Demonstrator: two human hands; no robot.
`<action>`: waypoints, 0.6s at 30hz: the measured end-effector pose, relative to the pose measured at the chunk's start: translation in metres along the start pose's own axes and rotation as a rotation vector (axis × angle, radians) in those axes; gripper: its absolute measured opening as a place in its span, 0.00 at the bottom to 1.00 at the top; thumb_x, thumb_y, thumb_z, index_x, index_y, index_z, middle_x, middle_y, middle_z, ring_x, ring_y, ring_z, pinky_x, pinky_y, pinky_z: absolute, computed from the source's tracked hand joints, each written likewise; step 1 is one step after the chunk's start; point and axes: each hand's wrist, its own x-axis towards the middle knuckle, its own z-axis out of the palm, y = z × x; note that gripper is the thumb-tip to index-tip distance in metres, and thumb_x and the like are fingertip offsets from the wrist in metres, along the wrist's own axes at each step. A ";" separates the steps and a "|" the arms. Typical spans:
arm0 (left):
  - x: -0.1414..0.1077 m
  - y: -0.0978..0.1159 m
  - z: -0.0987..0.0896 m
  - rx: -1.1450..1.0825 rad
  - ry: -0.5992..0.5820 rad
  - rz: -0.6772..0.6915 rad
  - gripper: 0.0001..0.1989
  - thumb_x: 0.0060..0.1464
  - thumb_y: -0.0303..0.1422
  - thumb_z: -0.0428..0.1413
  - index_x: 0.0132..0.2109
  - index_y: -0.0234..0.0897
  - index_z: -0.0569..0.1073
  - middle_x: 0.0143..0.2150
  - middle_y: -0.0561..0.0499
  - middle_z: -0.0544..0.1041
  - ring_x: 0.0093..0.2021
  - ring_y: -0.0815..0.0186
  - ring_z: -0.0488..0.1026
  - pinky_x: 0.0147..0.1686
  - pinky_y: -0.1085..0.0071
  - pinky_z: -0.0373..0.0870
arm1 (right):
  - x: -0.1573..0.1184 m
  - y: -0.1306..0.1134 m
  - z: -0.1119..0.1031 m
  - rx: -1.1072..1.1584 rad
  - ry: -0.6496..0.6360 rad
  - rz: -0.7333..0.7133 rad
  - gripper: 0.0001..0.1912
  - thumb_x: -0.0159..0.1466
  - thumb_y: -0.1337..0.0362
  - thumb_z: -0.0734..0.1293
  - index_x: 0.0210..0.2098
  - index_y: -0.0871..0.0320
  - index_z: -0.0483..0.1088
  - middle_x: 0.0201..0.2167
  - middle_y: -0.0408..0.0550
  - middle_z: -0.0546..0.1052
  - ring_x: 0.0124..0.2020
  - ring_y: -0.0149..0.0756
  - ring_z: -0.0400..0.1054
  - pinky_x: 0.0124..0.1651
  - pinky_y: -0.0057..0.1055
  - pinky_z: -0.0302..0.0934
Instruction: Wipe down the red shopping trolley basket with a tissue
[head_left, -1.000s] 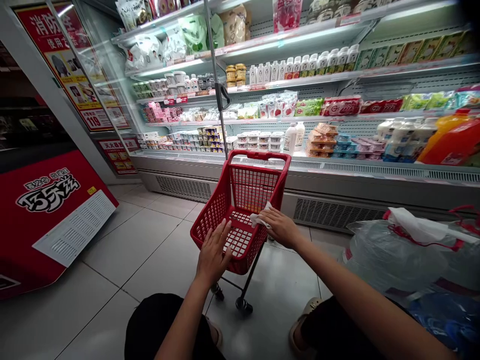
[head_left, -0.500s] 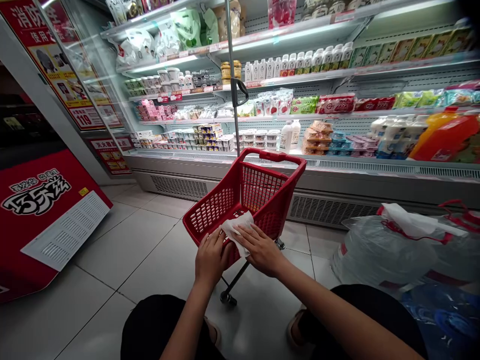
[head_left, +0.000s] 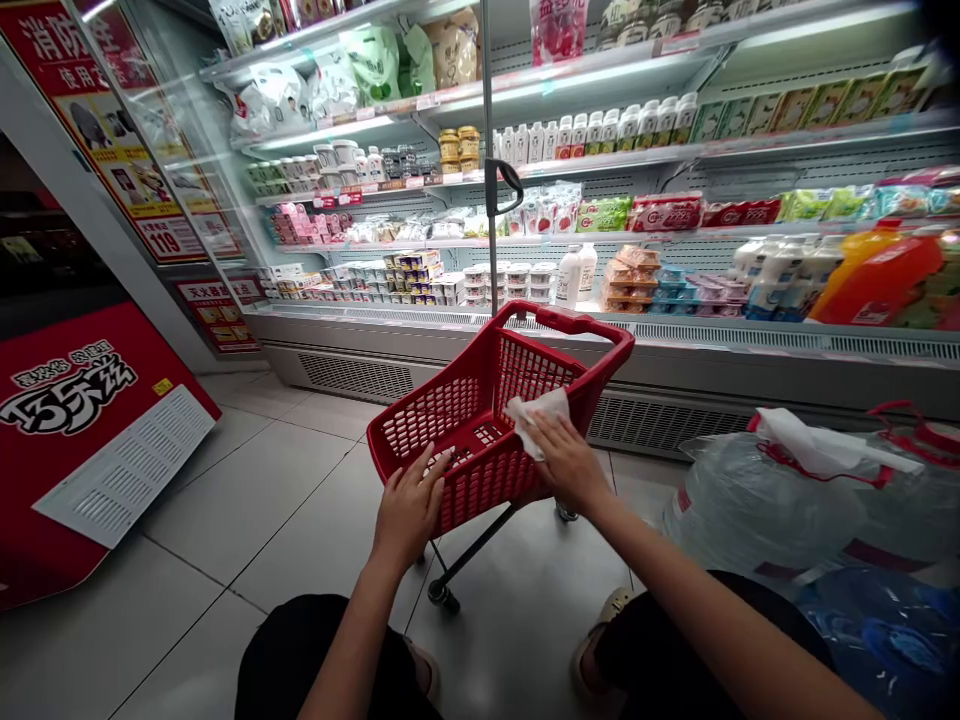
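Observation:
A small red plastic shopping cart stands before me on dark wheels, its slatted basket tilted towards me. My left hand holds the basket's near rim at the left corner, fingers lapping over the edge. On the right-hand rim, my right hand presses a white wipe, with its palm and fingers over the cloth. The wipe drapes over the rim towards the inside of the basket.
Behind the cart runs a refrigerated display case stocked with yogurt, milk and juice. Large wrapped water bottles and a blue water jug are at my right. A red freezer cabinet stands left. A thin pole with a handle rises behind the cart.
My right hand and the wipe have moved away from me and rightward along the rim. The cart has turned and shifted slightly right. My left hand has moved slightly left.

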 end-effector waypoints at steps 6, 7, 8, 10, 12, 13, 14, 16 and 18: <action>0.005 0.032 0.016 0.078 0.130 0.025 0.26 0.72 0.37 0.47 0.73 0.43 0.62 0.72 0.45 0.68 0.69 0.51 0.68 0.65 0.48 0.66 | 0.005 -0.081 0.011 0.167 -0.052 -0.177 0.36 0.71 0.63 0.62 0.75 0.61 0.52 0.75 0.51 0.58 0.76 0.41 0.48 0.78 0.46 0.41; 0.004 0.031 0.016 0.082 0.148 0.038 0.26 0.71 0.36 0.47 0.73 0.43 0.62 0.71 0.45 0.68 0.69 0.52 0.68 0.66 0.48 0.65 | 0.006 -0.083 0.011 0.177 -0.053 -0.208 0.36 0.71 0.63 0.62 0.76 0.61 0.51 0.75 0.50 0.58 0.76 0.41 0.49 0.79 0.46 0.40; 0.003 0.028 0.016 0.081 0.158 0.057 0.26 0.71 0.35 0.48 0.73 0.44 0.62 0.71 0.46 0.68 0.68 0.53 0.69 0.68 0.49 0.63 | 0.007 -0.080 0.010 0.180 -0.053 -0.237 0.36 0.71 0.63 0.62 0.76 0.60 0.51 0.75 0.50 0.58 0.76 0.40 0.49 0.79 0.46 0.40; 0.000 0.020 0.012 0.069 0.165 0.092 0.25 0.71 0.35 0.48 0.73 0.46 0.62 0.71 0.49 0.69 0.69 0.55 0.68 0.71 0.49 0.58 | 0.008 -0.063 0.005 0.163 -0.048 -0.270 0.36 0.71 0.63 0.62 0.76 0.58 0.51 0.74 0.49 0.60 0.75 0.40 0.52 0.79 0.48 0.39; -0.003 0.013 0.007 0.052 0.167 0.104 0.24 0.72 0.36 0.48 0.72 0.48 0.63 0.71 0.51 0.69 0.69 0.56 0.68 0.73 0.48 0.53 | 0.009 -0.034 -0.002 0.118 -0.033 -0.256 0.35 0.72 0.63 0.62 0.76 0.56 0.51 0.73 0.49 0.63 0.73 0.40 0.55 0.79 0.49 0.38; -0.004 0.010 0.004 0.043 0.167 0.100 0.24 0.72 0.37 0.47 0.71 0.49 0.64 0.70 0.52 0.70 0.70 0.56 0.67 0.74 0.47 0.50 | 0.010 -0.017 -0.006 0.087 -0.022 -0.233 0.35 0.72 0.64 0.61 0.76 0.55 0.51 0.72 0.49 0.64 0.73 0.40 0.57 0.79 0.50 0.37; -0.004 0.007 0.002 0.033 0.167 0.090 0.23 0.72 0.37 0.47 0.71 0.49 0.64 0.70 0.53 0.70 0.70 0.56 0.67 0.75 0.45 0.48 | 0.010 0.000 -0.012 0.052 -0.012 -0.206 0.35 0.72 0.64 0.60 0.76 0.55 0.50 0.72 0.49 0.65 0.72 0.41 0.58 0.79 0.51 0.37; -0.006 0.003 0.000 0.015 0.163 0.072 0.23 0.72 0.38 0.47 0.71 0.51 0.65 0.70 0.54 0.70 0.70 0.56 0.67 0.75 0.43 0.46 | 0.009 0.033 -0.023 -0.018 0.000 -0.152 0.35 0.72 0.64 0.59 0.77 0.54 0.48 0.72 0.50 0.64 0.72 0.42 0.59 0.79 0.52 0.36; -0.007 0.002 -0.001 0.000 0.156 0.063 0.23 0.72 0.38 0.48 0.70 0.52 0.65 0.70 0.54 0.70 0.70 0.55 0.67 0.75 0.42 0.46 | 0.008 0.058 -0.033 -0.085 0.018 -0.085 0.36 0.72 0.65 0.59 0.77 0.54 0.47 0.72 0.51 0.64 0.72 0.44 0.59 0.78 0.53 0.36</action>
